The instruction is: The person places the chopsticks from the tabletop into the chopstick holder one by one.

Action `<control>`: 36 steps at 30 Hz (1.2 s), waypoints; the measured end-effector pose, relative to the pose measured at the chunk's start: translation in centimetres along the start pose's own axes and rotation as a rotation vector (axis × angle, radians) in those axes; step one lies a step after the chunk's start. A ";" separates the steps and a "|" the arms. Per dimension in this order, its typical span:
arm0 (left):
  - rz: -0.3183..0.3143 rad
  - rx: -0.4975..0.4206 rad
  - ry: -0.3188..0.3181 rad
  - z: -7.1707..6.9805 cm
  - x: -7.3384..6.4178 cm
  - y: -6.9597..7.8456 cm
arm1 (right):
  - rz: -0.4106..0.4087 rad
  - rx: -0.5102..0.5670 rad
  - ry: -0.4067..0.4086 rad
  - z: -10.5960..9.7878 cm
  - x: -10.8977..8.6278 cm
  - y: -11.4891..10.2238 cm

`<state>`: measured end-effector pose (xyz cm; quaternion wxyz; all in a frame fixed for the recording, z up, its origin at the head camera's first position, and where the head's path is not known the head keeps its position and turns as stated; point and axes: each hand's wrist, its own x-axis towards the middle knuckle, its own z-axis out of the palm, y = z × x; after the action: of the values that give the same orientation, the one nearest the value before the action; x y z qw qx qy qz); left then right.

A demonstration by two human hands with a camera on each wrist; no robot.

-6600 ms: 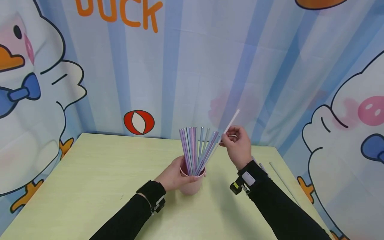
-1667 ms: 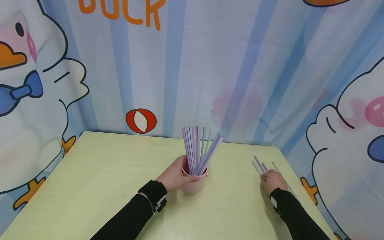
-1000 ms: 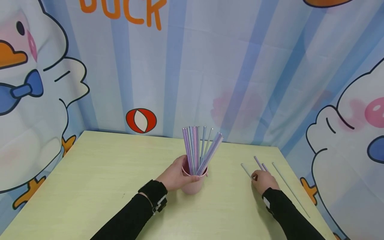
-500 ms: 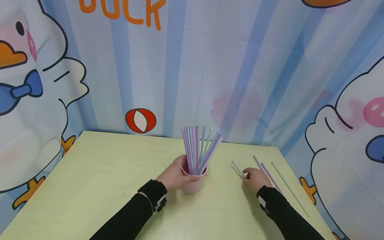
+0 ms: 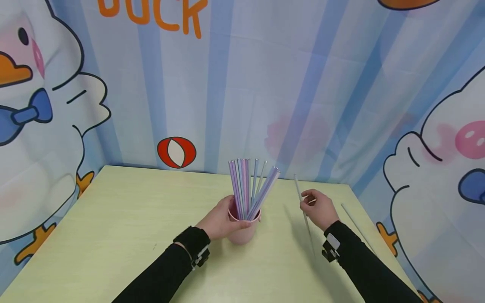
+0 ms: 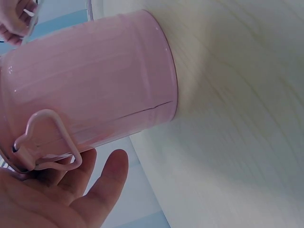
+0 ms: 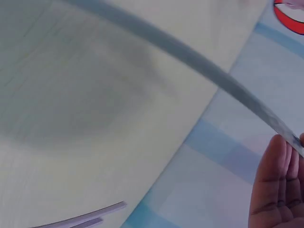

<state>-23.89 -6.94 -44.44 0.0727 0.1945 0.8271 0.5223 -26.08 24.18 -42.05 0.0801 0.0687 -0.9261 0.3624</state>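
My left hand [image 5: 223, 223] grips a small pink bucket [image 5: 242, 237] near its rim. A bundle of purple, blue and clear drinking straws [image 5: 238, 185] stands in the bucket, some leaning right. Seen from the left wrist, the bucket [image 6: 95, 80] carries a heart-shaped handle [image 6: 67, 140] on its side. To the right, my right hand [image 5: 321, 209] pinches a long pale straw [image 5: 306, 223] between thumb and fingers. That straw is held steeply, slightly tilted, over the table. In the right wrist view, the pale straw [image 7: 190, 56] runs diagonally from the fingertips.
Another pale straw [image 5: 354, 221] lies on the yellow table [image 5: 132, 210], close to its right edge and partly behind my right sleeve. Lilac straws [image 7: 95, 216] lie on the table in the right wrist view. A striped cartoon curtain [image 5: 250, 84] hangs behind.
Earlier my right hand put a straw into the bucket, then reached to the loose straws at right. Since then it has pulled one pale straw leftward and raised it. My left hand stays on the bucket.
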 end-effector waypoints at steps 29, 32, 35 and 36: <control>-0.030 0.053 0.021 0.2 0.1 -0.3 | -0.093 0.611 0.271 -0.9 1.5 -10.0; -0.033 0.055 0.021 0.2 0.1 -0.3 | -0.114 0.662 0.294 -0.6 1.7 -10.5; -0.037 0.056 0.021 0.1 0.1 -0.3 | -0.129 0.681 0.296 -0.2 1.6 -10.9; -0.038 0.057 0.021 0.1 0.1 -0.3 | -0.130 0.684 0.295 0.0 1.6 -10.9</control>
<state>-24.05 -6.89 -44.78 0.0686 0.1752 0.8459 0.4991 -25.64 16.08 -34.53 0.2078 0.0973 -0.7238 0.6507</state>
